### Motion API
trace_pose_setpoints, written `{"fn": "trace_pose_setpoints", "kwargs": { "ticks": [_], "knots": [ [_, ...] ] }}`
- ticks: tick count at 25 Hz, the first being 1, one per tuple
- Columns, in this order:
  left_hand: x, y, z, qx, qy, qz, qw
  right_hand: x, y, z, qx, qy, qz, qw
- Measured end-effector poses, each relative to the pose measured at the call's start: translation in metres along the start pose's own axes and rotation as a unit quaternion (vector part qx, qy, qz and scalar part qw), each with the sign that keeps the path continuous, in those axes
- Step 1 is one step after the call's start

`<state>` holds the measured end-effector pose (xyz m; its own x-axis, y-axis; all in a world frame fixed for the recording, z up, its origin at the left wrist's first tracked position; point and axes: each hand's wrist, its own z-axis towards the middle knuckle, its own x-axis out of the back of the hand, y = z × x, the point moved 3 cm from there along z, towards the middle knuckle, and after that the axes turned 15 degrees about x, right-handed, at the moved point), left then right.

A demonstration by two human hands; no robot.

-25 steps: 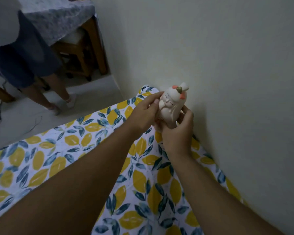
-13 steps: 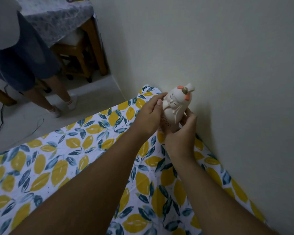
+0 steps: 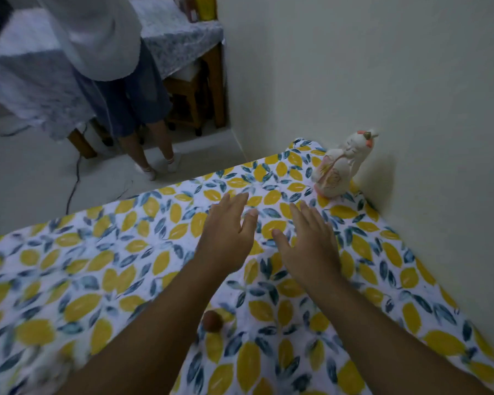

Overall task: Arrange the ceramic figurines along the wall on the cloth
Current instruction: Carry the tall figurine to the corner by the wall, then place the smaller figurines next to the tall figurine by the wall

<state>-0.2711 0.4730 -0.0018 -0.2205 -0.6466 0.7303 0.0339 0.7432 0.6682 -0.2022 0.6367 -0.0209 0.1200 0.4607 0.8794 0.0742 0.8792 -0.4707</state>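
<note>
A white ceramic figurine (image 3: 340,166) with pink and gold marks on its head stands upright on the lemon-print cloth (image 3: 97,266), in the far corner against the pale wall (image 3: 382,81). My left hand (image 3: 228,232) and my right hand (image 3: 308,240) hover over the cloth a short way in front of the figurine, fingers spread, palms down, holding nothing. A small brown round object (image 3: 212,321) peeks out between my forearms on the cloth; I cannot tell what it is.
Another person's legs (image 3: 151,143) stand on the floor beyond the cloth's far edge. Behind them are a cloth-covered table (image 3: 169,38) and a wooden stool (image 3: 191,98). A dark cable (image 3: 74,183) runs across the floor at the left.
Both hands held the figurine in the air near the wall. It now stands on the cloth against the wall, and both hands have let go and drawn back toward me.
</note>
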Motion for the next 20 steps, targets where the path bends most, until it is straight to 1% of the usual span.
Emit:
{"fn": "trace_pose_setpoints", "kwargs": {
  "ticks": [2, 5, 10, 14, 16, 18, 20],
  "knots": [
    [0.035, -0.043, -0.043, 0.021, 0.026, 0.025, 0.999, -0.022, -0.047, -0.022, 0.039, -0.044, -0.015, 0.998],
    [0.077, -0.103, -0.102, 0.065, 0.058, 0.053, 0.995, -0.057, -0.116, -0.053, 0.102, -0.087, -0.042, 0.990],
    [0.121, -0.193, -0.170, 0.145, 0.074, 0.096, 0.982, -0.112, -0.206, -0.097, 0.191, -0.154, -0.048, 0.968],
    [0.142, -0.243, -0.199, 0.215, 0.108, 0.177, 0.954, -0.152, -0.249, -0.119, 0.235, -0.208, -0.048, 0.948],
    [0.144, -0.263, -0.210, 0.254, 0.089, 0.208, 0.940, -0.173, -0.260, -0.126, 0.242, -0.247, -0.028, 0.938],
    [0.141, -0.274, -0.216, 0.286, 0.060, 0.168, 0.941, -0.193, -0.265, -0.130, 0.224, -0.285, -0.008, 0.932],
    [0.137, -0.277, -0.216, 0.294, 0.043, 0.129, 0.946, -0.207, -0.266, -0.133, 0.214, -0.281, -0.006, 0.936]
  ]
}}
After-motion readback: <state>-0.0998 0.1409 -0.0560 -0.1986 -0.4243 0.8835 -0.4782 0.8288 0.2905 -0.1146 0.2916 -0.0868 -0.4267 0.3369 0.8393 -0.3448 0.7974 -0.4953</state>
